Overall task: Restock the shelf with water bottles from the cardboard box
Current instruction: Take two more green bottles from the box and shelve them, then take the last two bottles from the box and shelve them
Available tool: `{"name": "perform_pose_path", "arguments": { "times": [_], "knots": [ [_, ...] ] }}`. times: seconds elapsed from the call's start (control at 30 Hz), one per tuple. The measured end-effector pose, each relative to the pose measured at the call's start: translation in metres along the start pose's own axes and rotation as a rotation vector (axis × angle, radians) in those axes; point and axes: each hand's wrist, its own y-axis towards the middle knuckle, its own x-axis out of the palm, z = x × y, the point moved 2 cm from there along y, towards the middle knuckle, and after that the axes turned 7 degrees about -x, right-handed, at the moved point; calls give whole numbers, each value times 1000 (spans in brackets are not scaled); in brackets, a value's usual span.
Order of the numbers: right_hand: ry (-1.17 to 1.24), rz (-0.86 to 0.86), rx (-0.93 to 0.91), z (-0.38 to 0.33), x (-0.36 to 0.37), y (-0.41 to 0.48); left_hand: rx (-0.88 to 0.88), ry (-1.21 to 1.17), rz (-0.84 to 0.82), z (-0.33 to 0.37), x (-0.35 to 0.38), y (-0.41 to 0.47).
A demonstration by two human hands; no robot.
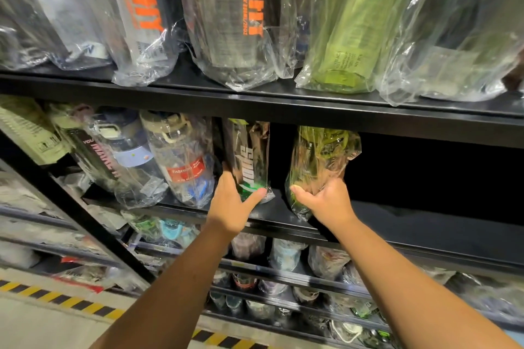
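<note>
"Plastic bags on both bottles?"

"Yes. The left grip [232, 202] is curled round the base of the dark bottle [251, 156] — thumb one side, fingers the other — and the right grip [326, 201] clutches the green bottle [320, 159] low down, crumpling the bag."

"Why so low?"

"Likely to keep them roughly upright while pushing them deeper. Both sit near the front edge of the middle shelf [411, 224], apart from each other."

"And beyond?"

"Dark open space to the right, and bagged bottles [181, 156] crowding the left. The cardboard box is out of view."
</note>
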Motion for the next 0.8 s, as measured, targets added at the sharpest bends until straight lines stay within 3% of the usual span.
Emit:
{"name": "perform_pose_path", "arguments": {
  "times": [0.07, 0.13, 0.2, 0.27, 0.4, 0.5, 0.57, 0.8],
  "knots": [
    [2, 5, 2, 4, 1, 0, 15, 73, 14, -4, 4, -15],
    [25, 15, -3, 6, 2, 0, 65, 317, 101, -10, 6, -33],
    [30, 6, -13, 4, 1, 0, 136, 622, 85, -18, 8, -49],
    [-10, -21, -12, -1, -2, -1, 170, 769, 87, -31, 9, -63],
    [-425, -23, 76, -4, -10, -14, 233, 887, 101, -43, 8, -72],
    [-778, -180, 221, 5, -10, -40, 221, 903, 96, -44, 8, -74],
    [-933, -265, 210, 10, -6, -62, 218, 903, 89, -46, 10, -75],
    [-1002, -298, 259, 12, 1, -84, 317, 925, 56, -55, 7, -76]
  ]
}}
